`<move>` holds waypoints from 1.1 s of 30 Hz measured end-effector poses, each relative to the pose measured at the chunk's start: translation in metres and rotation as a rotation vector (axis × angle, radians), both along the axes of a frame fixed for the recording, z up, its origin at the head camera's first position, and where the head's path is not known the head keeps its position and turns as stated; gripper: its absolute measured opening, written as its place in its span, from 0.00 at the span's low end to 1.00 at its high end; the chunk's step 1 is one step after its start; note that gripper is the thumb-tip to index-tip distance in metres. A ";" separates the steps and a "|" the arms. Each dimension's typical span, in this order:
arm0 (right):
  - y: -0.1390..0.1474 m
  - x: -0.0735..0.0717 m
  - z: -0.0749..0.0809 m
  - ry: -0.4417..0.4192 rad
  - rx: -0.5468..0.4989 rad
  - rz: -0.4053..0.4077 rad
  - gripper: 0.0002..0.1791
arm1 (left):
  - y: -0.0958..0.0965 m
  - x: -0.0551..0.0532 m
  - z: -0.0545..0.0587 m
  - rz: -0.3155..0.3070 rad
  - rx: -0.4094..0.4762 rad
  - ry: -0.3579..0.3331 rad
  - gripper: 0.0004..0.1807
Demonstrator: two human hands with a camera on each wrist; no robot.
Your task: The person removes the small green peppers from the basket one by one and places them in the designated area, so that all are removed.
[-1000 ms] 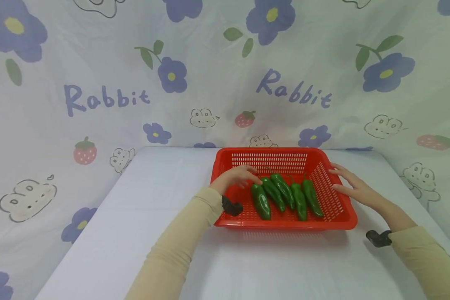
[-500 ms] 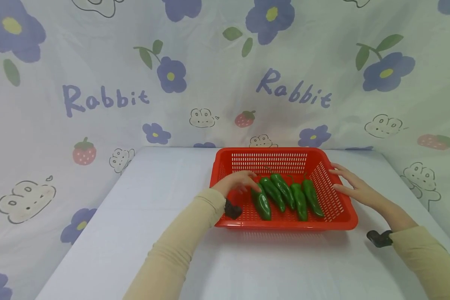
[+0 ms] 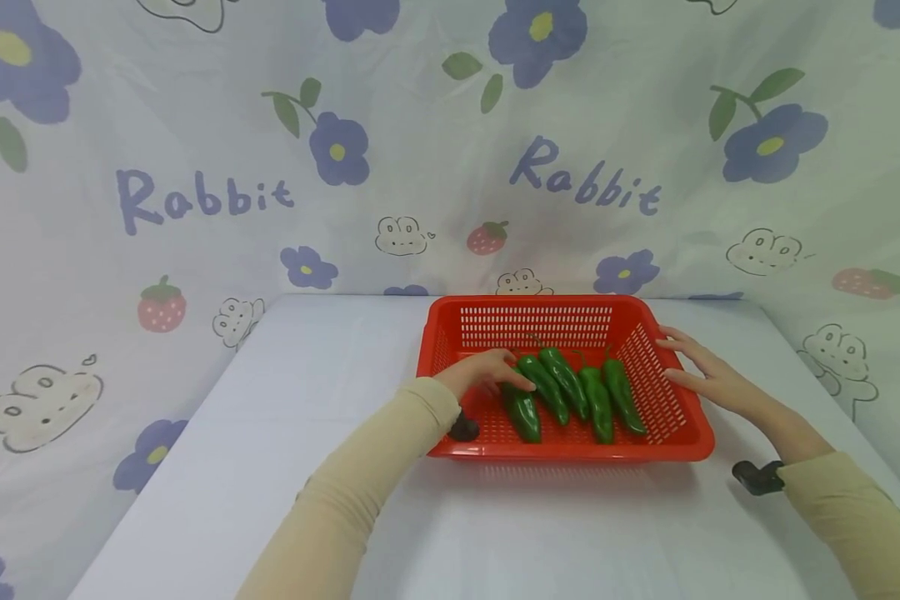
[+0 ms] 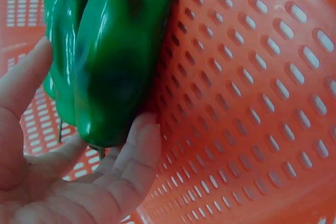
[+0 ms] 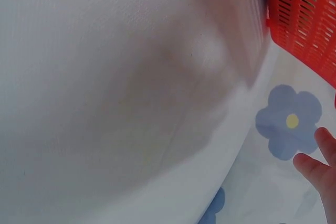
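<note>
Inside a red plastic basket (image 3: 570, 451) in the head view lie several long green peppers (image 3: 598, 404), side by side. My left hand (image 3: 487, 372) is over the stem end of the leftmost pepper (image 3: 523, 415) and hides it. In the left wrist view, loosely bent fingers (image 4: 137, 156) reach round the end of that pepper (image 4: 123, 56), one fingertip at its side, while the thumb stands spread on the other side. My right hand (image 3: 708, 375) rests its outstretched fingers and thumb at the basket's right rim; in the right wrist view, only some fingers (image 5: 312, 170) show.
The basket stands on a white-covered table (image 3: 300, 400). Behind it hangs a printed cloth (image 3: 420, 108) with flowers and rabbits. Black wrist cameras (image 3: 757, 477) sit at both wrists. The basket's walls (image 3: 660, 375) are slotted.
My left hand has come down and slightly nearer, from above the peppers to the leftmost one's stem end. The right hand has stayed at the basket's rim. The head view has shifted slightly.
</note>
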State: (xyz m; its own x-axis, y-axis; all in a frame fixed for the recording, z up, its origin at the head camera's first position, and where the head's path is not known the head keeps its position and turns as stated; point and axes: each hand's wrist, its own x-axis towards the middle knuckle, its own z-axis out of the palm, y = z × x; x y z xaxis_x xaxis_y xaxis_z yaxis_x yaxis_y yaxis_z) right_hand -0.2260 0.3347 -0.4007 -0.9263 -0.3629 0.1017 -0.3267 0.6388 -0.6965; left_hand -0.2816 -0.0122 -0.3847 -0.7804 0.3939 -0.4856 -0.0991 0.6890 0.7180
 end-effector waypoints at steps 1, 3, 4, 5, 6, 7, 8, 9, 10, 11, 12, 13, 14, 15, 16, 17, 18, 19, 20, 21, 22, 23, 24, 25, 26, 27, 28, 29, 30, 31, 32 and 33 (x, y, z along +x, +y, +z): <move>0.000 0.000 -0.001 0.002 0.000 -0.001 0.30 | 0.001 0.000 0.000 0.001 -0.005 0.001 0.39; 0.000 0.000 -0.001 0.004 0.000 -0.004 0.30 | 0.002 0.001 -0.002 0.001 -0.010 0.005 0.39; 0.000 0.000 -0.001 0.005 -0.001 -0.005 0.30 | 0.002 0.001 -0.002 0.000 -0.017 0.009 0.39; 0.000 0.000 -0.001 0.005 -0.003 -0.005 0.30 | 0.002 0.002 -0.003 -0.002 -0.022 0.013 0.40; 0.000 0.000 -0.001 0.003 -0.003 -0.004 0.30 | 0.002 0.003 -0.003 -0.004 -0.028 0.023 0.39; 0.000 0.000 -0.001 0.001 -0.003 -0.005 0.30 | 0.002 0.004 -0.003 -0.009 -0.036 0.034 0.38; 0.000 0.000 -0.002 -0.004 -0.003 -0.008 0.31 | 0.002 0.004 -0.003 -0.010 -0.040 0.042 0.36; 0.000 0.000 -0.002 -0.006 -0.005 -0.010 0.31 | 0.002 0.005 -0.003 -0.014 -0.051 0.055 0.34; 0.000 0.000 -0.002 -0.010 -0.004 -0.009 0.31 | 0.002 0.005 -0.002 -0.017 -0.054 0.066 0.32; 0.000 0.000 -0.002 -0.013 -0.005 -0.008 0.31 | 0.002 0.005 -0.002 -0.018 -0.058 0.075 0.30; 0.000 0.000 -0.003 -0.014 -0.006 -0.006 0.31 | 0.002 0.005 -0.002 -0.021 -0.063 0.082 0.27; 0.000 -0.001 -0.003 -0.015 -0.007 -0.008 0.31 | 0.002 0.004 -0.002 -0.025 -0.065 0.086 0.25; 0.000 -0.001 -0.003 -0.015 -0.007 -0.007 0.31 | 0.002 0.003 -0.002 -0.026 -0.066 0.088 0.24; 0.000 -0.001 -0.003 -0.014 -0.008 -0.005 0.31 | 0.002 0.002 -0.003 -0.029 -0.070 0.087 0.23; 0.001 -0.001 -0.003 -0.015 -0.008 -0.004 0.31 | 0.002 0.001 -0.003 -0.025 -0.070 0.078 0.23; 0.001 -0.001 -0.003 -0.015 -0.008 -0.005 0.31 | 0.002 -0.002 -0.005 -0.035 -0.069 0.071 0.25; 0.001 -0.002 -0.004 -0.017 -0.008 -0.005 0.31 | 0.002 -0.003 -0.006 -0.033 -0.069 0.056 0.25; 0.001 -0.002 -0.003 -0.019 -0.008 -0.007 0.31 | 0.002 -0.004 -0.006 -0.031 -0.069 0.041 0.25; 0.001 -0.002 -0.003 -0.020 -0.008 -0.007 0.31 | 0.002 -0.004 -0.006 -0.028 -0.067 0.027 0.24; 0.001 -0.002 -0.003 -0.021 -0.008 -0.006 0.31 | 0.002 -0.004 -0.005 -0.031 -0.065 0.013 0.22; 0.001 -0.002 -0.003 -0.023 -0.008 -0.007 0.31 | 0.002 -0.004 -0.005 -0.034 -0.056 0.001 0.20; 0.001 -0.001 -0.003 -0.024 -0.009 -0.008 0.31 | 0.002 -0.003 -0.004 -0.039 -0.046 -0.008 0.17; 0.001 -0.002 -0.003 -0.024 -0.010 -0.007 0.31 | 0.002 -0.001 -0.001 -0.031 -0.040 -0.019 0.14; 0.001 -0.002 -0.003 -0.025 -0.011 -0.006 0.31 | 0.002 0.000 0.000 -0.032 -0.032 -0.024 0.13; 0.001 -0.002 -0.003 -0.025 -0.011 -0.005 0.31 | 0.001 0.001 0.002 -0.035 -0.025 -0.025 0.12; 0.001 -0.002 -0.003 -0.024 -0.010 -0.005 0.31 | 0.001 0.002 0.003 -0.034 -0.019 -0.028 0.13; 0.001 -0.002 -0.004 -0.023 -0.010 -0.005 0.31 | 0.001 0.003 0.004 -0.027 -0.014 -0.032 0.14; 0.001 -0.002 -0.004 -0.023 -0.010 -0.004 0.31 | 0.001 0.003 0.004 -0.022 -0.013 -0.034 0.16; 0.001 -0.002 -0.004 -0.023 -0.009 -0.002 0.31 | 0.001 0.003 0.005 -0.017 -0.009 -0.037 0.18; 0.001 -0.002 -0.004 -0.024 -0.009 -0.002 0.31 | 0.001 0.003 0.005 -0.014 -0.010 -0.036 0.20; 0.001 -0.002 -0.004 -0.022 -0.010 -0.002 0.31 | 0.001 0.003 0.004 -0.013 -0.008 -0.032 0.21; 0.001 -0.002 -0.003 -0.021 -0.010 -0.002 0.30 | 0.002 0.002 0.004 -0.010 -0.004 -0.031 0.23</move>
State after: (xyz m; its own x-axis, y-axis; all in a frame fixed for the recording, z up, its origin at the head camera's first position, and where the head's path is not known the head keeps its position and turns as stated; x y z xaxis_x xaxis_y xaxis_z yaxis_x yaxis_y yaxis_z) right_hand -0.2278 0.3360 -0.4040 -0.9291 -0.3597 0.0854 -0.3102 0.6328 -0.7095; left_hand -0.2793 -0.0105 -0.3810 -0.7611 0.3999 -0.5107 -0.1138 0.6928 0.7121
